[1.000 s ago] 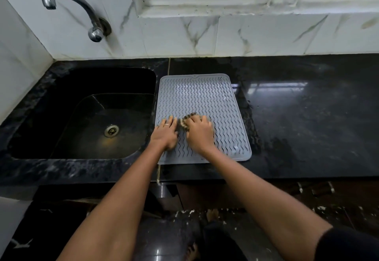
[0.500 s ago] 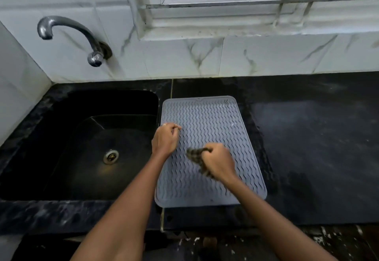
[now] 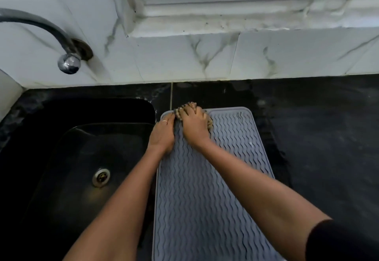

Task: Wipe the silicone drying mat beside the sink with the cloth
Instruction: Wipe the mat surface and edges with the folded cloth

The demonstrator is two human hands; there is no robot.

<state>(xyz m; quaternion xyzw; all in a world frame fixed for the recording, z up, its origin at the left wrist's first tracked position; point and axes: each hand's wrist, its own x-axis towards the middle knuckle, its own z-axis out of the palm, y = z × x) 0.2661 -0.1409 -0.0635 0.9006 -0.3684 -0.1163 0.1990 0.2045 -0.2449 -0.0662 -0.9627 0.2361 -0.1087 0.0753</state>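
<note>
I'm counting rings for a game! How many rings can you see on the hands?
1. It sits on a finger of the left hand, which rests on the mat's far left edge. The right hand shows none, though its fingers are partly buried in the cloth.

A grey ridged mat (image 3: pixel 207 189) lies on the black countertop (image 3: pixel 320 129).
</note>
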